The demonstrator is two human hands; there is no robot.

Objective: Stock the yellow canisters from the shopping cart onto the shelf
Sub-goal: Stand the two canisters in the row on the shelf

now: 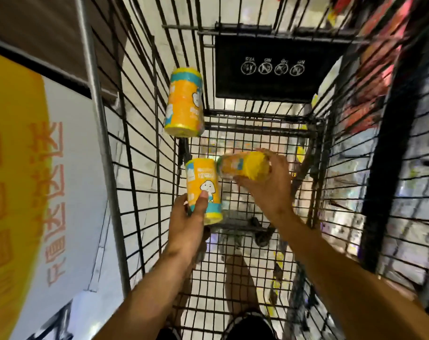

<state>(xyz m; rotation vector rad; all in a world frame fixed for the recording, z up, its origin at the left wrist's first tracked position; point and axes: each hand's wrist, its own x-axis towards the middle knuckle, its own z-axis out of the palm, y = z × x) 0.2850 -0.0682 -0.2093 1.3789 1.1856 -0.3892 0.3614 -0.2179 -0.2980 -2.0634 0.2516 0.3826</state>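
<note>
Inside the shopping cart [140,153], each hand grips a stiff, probably light canister (blurred): left hand [187,225] mid-body, right hand [267,182] near its end, third canister [184,103] at eleven o'clock.

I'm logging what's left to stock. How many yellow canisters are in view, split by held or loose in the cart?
Held in the left hand: 1 canister
Held in the right hand: 1 canister
Loose in the shopping cart: 1 canister
Total: 3 yellow canisters

Three yellow canisters in the shopping cart [140,133]: one [184,103] lying loose, two [203,190] [242,165] gripped.
</note>
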